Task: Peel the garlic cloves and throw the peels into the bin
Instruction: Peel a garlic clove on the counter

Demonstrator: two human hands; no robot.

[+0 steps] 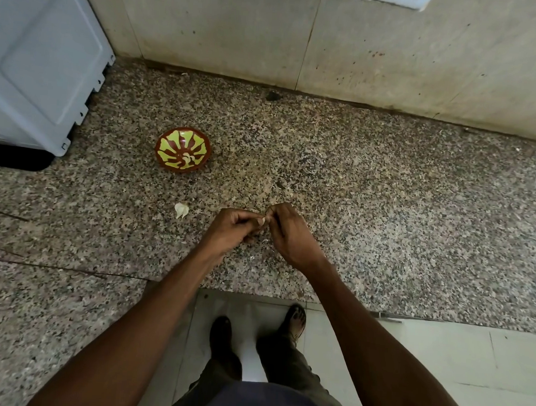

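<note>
Pale grey appliance (pixel 40 63): stood at the far left of the speckled granite bench (pixel 386 194), against the tiled wall (pixel 364 45).

Small bowl (pixel 183 149), brown with yellow-green petal pattern: sat on the bench right of the appliance, holding a few pale peeled cloves (pixel 187 159).

Unpeeled garlic clove (pixel 181 210): lay loose on the bench, nearer than the bowl, just left of the hands.

Left hand (pixel 232 224): fingers curled, gripping a garlic clove (pixel 262 220), of which only a pale tip showed.

Right hand (pixel 290 232): fingers curled, pinching at the same clove, touching the left hand above the bench.

Peel scraps (pixel 252 257): small white bits lay on the bench under the hands.
</note>
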